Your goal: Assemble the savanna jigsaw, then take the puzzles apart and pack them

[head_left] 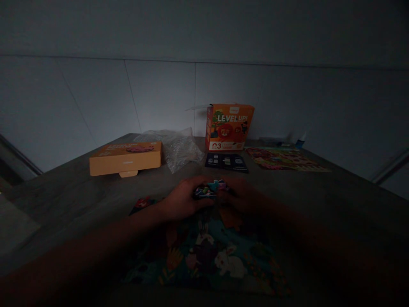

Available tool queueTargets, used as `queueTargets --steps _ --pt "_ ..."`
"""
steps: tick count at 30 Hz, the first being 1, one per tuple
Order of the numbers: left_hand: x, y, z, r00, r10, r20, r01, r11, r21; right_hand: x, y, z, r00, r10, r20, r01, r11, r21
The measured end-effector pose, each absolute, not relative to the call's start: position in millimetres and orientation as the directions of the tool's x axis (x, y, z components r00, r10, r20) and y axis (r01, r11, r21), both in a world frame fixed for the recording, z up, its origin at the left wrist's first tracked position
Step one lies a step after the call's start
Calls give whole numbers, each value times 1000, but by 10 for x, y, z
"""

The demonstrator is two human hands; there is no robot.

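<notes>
In the dim head view, a small cluster of jigsaw puzzle pieces (210, 189) with blue, pink and green print sits between my hands. My left hand (182, 199) curls around its left side, thumb towards the middle. From the right, my right hand (240, 195) grips the same cluster; its fingers are partly lost in shadow. Just below lies a dark sheet or puzzle picture (230, 261) with white rabbits and flowers; whether it is made of joined pieces I cannot tell. An orange patch (230, 218) shows under my right hand. Beside my left forearm lies a red-printed piece (142, 203).
A flat orange box (126, 162) lies back left, near crumpled bubble wrap (182, 149). An upright orange "LEVEL UP!" box (229, 128) stands at the back, a dark leaflet (226, 162) before it. A colourful printed sheet (289, 159) lies back right, by a small blue-and-white item (300, 140).
</notes>
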State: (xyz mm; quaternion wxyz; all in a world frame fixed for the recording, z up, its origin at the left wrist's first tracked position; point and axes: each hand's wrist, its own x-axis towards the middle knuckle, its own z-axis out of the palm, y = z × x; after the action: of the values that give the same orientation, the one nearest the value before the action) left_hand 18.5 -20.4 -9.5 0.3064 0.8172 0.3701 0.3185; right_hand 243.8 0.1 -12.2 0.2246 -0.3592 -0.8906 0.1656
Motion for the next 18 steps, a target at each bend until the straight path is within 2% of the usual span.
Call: queueTargets --steps 3,6,10,13,15,18 --pt "175 -188 -85 445 832 331 418 -520 745 2488 -17 -129 -660 692 292 541 708 -454" --pt "157 -160 -74 330 868 371 421 -487 765 2497 12 -162 -630 706 322 518 692 -504" --pt "143 -126 -88 250 883 396 386 -466 796 2461 78 -160 -463 763 450 521 646 -558" --pt "149 -122 -114 289 873 393 409 -484 774 2415 95 -143 -241 767 594 550 613 -568" --pt "162 -131 -128 376 846 379 423 -520 742 2371 82 -157 -168 761 626 541 602 -587" --pt "183 -150 -135 499 779 379 422 -601 679 2295 39 -211 -336 732 593 447 678 -583"
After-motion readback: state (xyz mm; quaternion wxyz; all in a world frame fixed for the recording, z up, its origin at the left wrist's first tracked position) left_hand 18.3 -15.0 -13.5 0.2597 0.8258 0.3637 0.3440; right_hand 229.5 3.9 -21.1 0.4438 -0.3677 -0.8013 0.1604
